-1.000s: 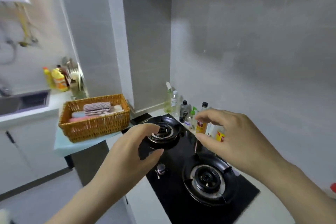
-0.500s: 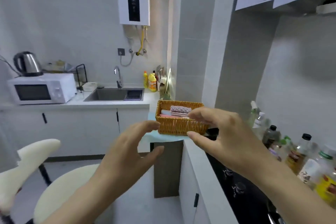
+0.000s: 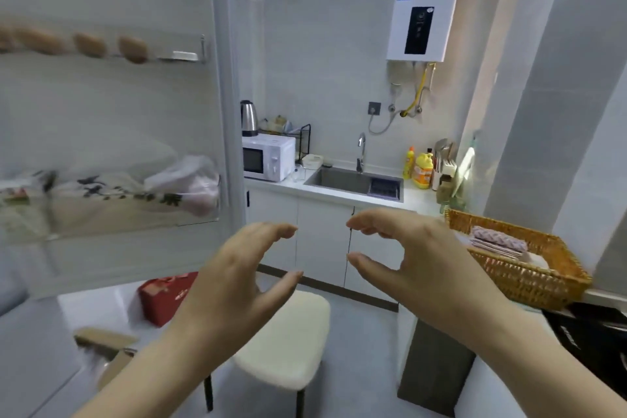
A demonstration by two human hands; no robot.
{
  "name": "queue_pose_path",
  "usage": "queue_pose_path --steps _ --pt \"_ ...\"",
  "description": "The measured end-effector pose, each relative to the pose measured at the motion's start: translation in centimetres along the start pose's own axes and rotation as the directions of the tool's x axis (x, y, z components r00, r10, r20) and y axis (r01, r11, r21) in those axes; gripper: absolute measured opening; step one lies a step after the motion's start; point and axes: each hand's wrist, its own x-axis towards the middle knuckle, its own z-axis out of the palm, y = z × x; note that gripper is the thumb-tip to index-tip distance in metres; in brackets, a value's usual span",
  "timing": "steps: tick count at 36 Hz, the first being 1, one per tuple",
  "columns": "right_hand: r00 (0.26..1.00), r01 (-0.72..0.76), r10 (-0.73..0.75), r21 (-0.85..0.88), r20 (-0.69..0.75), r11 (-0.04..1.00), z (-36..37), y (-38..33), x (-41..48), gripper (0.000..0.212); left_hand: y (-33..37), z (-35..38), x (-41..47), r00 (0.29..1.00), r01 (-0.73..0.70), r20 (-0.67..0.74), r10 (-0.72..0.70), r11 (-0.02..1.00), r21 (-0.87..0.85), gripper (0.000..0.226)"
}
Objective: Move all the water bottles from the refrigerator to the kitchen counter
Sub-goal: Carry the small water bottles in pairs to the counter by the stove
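The open refrigerator door fills the left side, blurred; its racks hold brown eggs and plastic bags. No water bottle shows in this view. My left hand and my right hand are both raised in front of me at chest height, empty, fingers curved and apart, facing each other. The white kitchen counter runs along the far wall and down the right side.
A cream stool stands just below my hands. A wicker basket with folded cloths sits on the right counter beside the black stove. Microwave, kettle, sink and detergent bottles line the far counter. A red box lies at lower left.
My view has swung left from the stove and its bottles, past the basket, to the open refrigerator door. Both hands stay raised and empty throughout.
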Motion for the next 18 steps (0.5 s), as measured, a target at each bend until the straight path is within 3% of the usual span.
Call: queue_pose_path --steps 9,18 --pt "0.980 0.183 -0.191 0.109 0.063 0.977 5.6 -4.8 6.0 0.033 -5.5 -5.4 -2.8 0.979 0.179 -0.117 -0.165 0.976 0.121 0.042" --pt "0.913 0.371 -0.401 0.259 0.071 0.892 11.1 -8.6 12.5 0.034 -9.0 -9.3 -4.1 0.911 0.386 -0.255 -0.325 0.891 0.240 0.043"
